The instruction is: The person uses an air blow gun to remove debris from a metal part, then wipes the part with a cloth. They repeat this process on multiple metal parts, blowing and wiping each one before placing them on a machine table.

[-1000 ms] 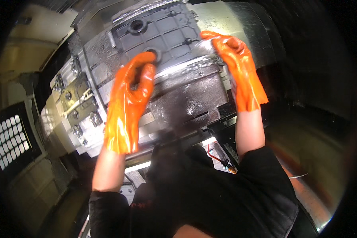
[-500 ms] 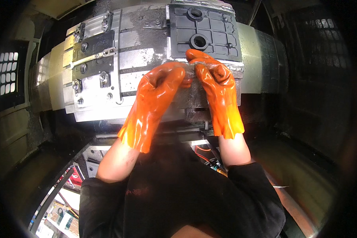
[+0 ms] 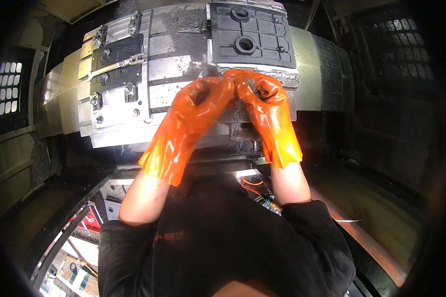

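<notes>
Both my hands wear glossy orange rubber gloves and meet at the near edge of a machine bed. My left hand (image 3: 195, 111) is closed, its fingertips pressed against those of my right hand (image 3: 264, 106). The right hand's fingers are curled in too, and a small grey clump (image 3: 251, 85) shows at its thumb side. Whatever lies between the fingertips is hidden. Just beyond the hands lies a dark grey ribbed metal plate (image 3: 265, 37) with two round bosses, on a light block, apart from the gloves.
To the left stands a fixture plate (image 3: 116, 106) with several bolted clamps. Across its dark workpiece (image 3: 121, 47) lies a wrench (image 3: 115, 67). Dark machine walls with slotted windows (image 3: 5, 91) rise at both sides. Hoses (image 3: 271, 203) show below, near my right forearm.
My right hand's fingers have curled in and drawn back from the ribbed plate toward my left hand. The grey clump now shows on the right glove. The view has shifted slightly.
</notes>
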Motion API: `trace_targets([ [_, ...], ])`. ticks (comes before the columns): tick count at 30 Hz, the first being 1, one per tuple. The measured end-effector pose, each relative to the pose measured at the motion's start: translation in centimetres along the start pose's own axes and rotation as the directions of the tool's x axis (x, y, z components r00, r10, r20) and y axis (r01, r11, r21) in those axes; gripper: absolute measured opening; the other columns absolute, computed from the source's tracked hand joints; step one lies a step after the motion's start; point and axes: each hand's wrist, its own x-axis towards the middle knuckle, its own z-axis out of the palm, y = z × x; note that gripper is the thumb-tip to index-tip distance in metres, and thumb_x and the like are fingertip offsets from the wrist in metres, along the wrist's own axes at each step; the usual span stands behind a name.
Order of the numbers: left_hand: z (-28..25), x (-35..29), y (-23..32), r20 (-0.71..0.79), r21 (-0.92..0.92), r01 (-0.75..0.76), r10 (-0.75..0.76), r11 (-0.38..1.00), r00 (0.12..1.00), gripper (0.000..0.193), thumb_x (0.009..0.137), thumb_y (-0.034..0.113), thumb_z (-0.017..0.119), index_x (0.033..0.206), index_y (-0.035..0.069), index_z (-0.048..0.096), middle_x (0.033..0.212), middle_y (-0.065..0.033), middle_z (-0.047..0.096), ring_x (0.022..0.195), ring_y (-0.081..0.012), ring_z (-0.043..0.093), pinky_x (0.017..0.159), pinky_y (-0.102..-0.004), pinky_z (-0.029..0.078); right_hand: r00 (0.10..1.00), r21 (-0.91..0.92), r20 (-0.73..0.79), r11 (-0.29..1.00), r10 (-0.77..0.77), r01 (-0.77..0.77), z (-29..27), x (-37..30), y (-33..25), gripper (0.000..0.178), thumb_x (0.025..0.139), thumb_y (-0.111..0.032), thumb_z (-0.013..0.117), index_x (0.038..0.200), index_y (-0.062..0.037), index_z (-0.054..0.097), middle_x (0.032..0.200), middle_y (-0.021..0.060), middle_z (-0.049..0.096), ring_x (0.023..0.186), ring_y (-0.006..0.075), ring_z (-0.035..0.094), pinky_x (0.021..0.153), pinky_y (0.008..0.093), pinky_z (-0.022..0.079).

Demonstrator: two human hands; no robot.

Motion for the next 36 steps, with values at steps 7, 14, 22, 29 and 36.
trace_targets([
  [7, -1.8, -1.1, -4.7, -0.008, 0.141, -0.024, 0.025, 0.990, 1.000, 0.015, 0.103, 0.012, 0.064, 0.101, -0.001, 0.071, 0.093, -0.0058, 0.071, 0.091, -0.0164, 0.071, 0.086, -0.0305, 0.054, 0.925, -0.622, 0.116, 0.699, -0.363, 0.353, -1.7, 4.8, 0.3, 0.023, 0.095, -0.014, 0.068, 0.116, -0.0062, 0.075, 0.100, 0.0141, 0.078, 0.094, 0.0274, 0.075, 0.085, 0.0374, 0.058],
  [14, -8.2, -4.9, -13.4, -0.176, -0.123, 0.033, -0.054, 0.992, 0.983, 0.011, 0.100, 0.000, 0.058, 0.102, -0.001, 0.068, 0.093, -0.0067, 0.069, 0.090, -0.0172, 0.066, 0.093, -0.0347, 0.054, 0.798, -0.803, 0.511, 0.155, -0.320, 0.576, -1.1, 9.8, 2.9, 0.016, 0.091, -0.012, 0.070, 0.105, -0.0060, 0.075, 0.083, 0.0205, 0.073, 0.079, 0.0397, 0.072, 0.072, 0.0463, 0.059],
  [22, -11.7, -7.3, -14.6, -0.350, -0.105, 0.020, -0.056, 0.994, 0.935, 0.007, 0.102, 0.003, 0.064, 0.099, -0.003, 0.066, 0.093, -0.0068, 0.067, 0.086, -0.0182, 0.068, 0.088, -0.0364, 0.058, 0.829, -0.775, 0.491, 0.302, -0.267, 0.556, -1.2, 11.7, 3.3, 0.023, 0.093, -0.012, 0.069, 0.113, -0.0027, 0.076, 0.089, 0.0188, 0.076, 0.078, 0.0292, 0.075, 0.074, 0.0376, 0.058],
  [29, -12.9, -7.4, -14.2, -0.344, -0.139, -0.073, 0.021, 0.988, 0.939, 0.011, 0.100, -0.001, 0.059, 0.108, -0.005, 0.065, 0.100, -0.0079, 0.066, 0.095, -0.0177, 0.066, 0.096, -0.0387, 0.056, 0.880, -0.722, -0.085, 0.638, -0.467, 0.269, -8.8, 20.6, -4.0, 0.024, 0.100, -0.015, 0.065, 0.117, -0.0028, 0.076, 0.080, 0.0084, 0.074, 0.070, 0.0124, 0.066, 0.066, 0.0305, 0.055],
  [36, -12.8, -6.5, -14.0, -0.359, -0.069, -0.105, 0.074, 0.992, 0.930, 0.020, 0.102, 0.014, 0.069, 0.107, -0.005, 0.067, 0.093, -0.0097, 0.071, 0.086, -0.0198, 0.070, 0.086, -0.0349, 0.058, 0.876, -0.737, 0.053, 0.574, -0.479, 0.358, -14.5, 24.1, -2.9, 0.029, 0.095, 0.004, 0.058, 0.118, -0.0003, 0.075, 0.092, 0.0036, 0.074, 0.083, 0.0106, 0.067, 0.073, 0.0231, 0.053],
])
